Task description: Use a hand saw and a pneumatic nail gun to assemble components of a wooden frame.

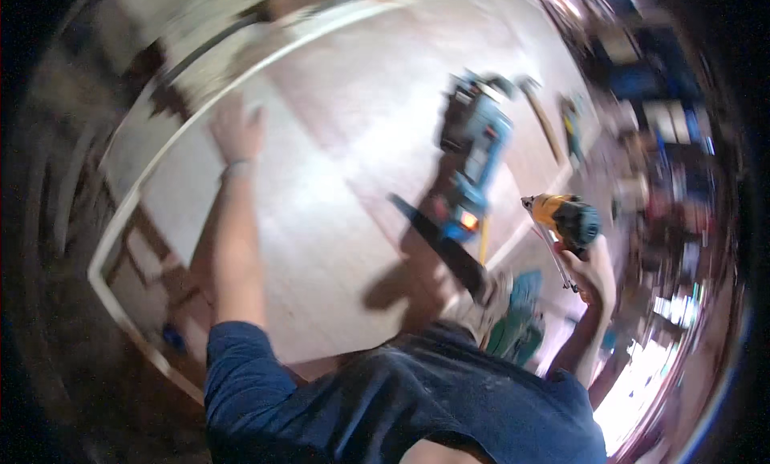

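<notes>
Motion blur smears the right side of the frame, and the blue-and-black power tool [491,131] at upper centre-right is hard to make out. At right, the right hand [592,267] wraps the grip of a yellow-and-black nail gun [564,214], hiding its handle. At upper left, the left hand [237,131], blurred, spreads open over a pale, flat wooden panel [301,239].

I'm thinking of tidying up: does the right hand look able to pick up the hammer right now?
Probably not: the right hand is wrapped around a yellow-and-black nail gun, which it would likely need to put down first. The hammer itself looks uncovered.
</notes>
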`<action>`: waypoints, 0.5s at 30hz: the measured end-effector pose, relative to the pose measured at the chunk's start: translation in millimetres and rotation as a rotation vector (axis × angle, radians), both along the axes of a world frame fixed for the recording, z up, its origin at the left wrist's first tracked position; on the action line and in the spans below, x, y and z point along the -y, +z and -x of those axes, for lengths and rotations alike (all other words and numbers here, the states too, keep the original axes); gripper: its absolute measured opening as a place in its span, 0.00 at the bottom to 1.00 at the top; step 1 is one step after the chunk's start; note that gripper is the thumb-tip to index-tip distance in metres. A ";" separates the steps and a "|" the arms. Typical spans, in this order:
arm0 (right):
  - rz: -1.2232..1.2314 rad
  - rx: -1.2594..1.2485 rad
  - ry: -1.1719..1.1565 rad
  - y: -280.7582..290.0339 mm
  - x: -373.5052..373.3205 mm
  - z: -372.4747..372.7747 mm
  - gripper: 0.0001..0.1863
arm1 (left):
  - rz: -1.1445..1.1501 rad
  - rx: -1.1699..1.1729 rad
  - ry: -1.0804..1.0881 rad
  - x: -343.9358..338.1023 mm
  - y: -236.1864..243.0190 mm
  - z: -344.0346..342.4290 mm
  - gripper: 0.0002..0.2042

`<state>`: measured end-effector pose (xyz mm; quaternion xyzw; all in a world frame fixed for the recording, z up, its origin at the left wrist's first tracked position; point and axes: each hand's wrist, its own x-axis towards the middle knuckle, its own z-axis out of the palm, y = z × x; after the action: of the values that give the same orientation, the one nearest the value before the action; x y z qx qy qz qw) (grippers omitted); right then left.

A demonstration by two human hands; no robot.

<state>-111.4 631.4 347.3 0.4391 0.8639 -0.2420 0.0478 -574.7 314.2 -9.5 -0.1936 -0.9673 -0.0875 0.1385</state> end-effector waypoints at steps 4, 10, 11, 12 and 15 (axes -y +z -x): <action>-0.096 0.262 -0.270 -16.1 -3.7 -190.7 0.18 | 0.107 0.032 -0.041 -4.1 14.0 -33.3 0.30; 0.159 0.460 -0.799 -158.9 59.8 -459.3 0.24 | 0.246 0.352 0.003 19.0 34.4 -174.3 0.36; 0.220 0.475 -0.946 -195.1 80.9 -489.1 0.23 | 0.349 0.417 0.040 28.8 35.2 -199.8 0.37; 0.318 0.439 -1.050 -227.3 102.6 -514.6 0.24 | 0.308 0.391 -0.011 39.2 35.2 -227.2 0.37; 0.541 0.338 -1.312 -314.2 178.9 -566.6 0.21 | 0.355 0.541 0.028 68.3 38.8 -297.3 0.38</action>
<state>455.2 452.6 33.1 0.8707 0.3136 -0.3548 0.1326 -277.4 246.0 29.2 -0.1711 -0.9717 0.0363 -0.1586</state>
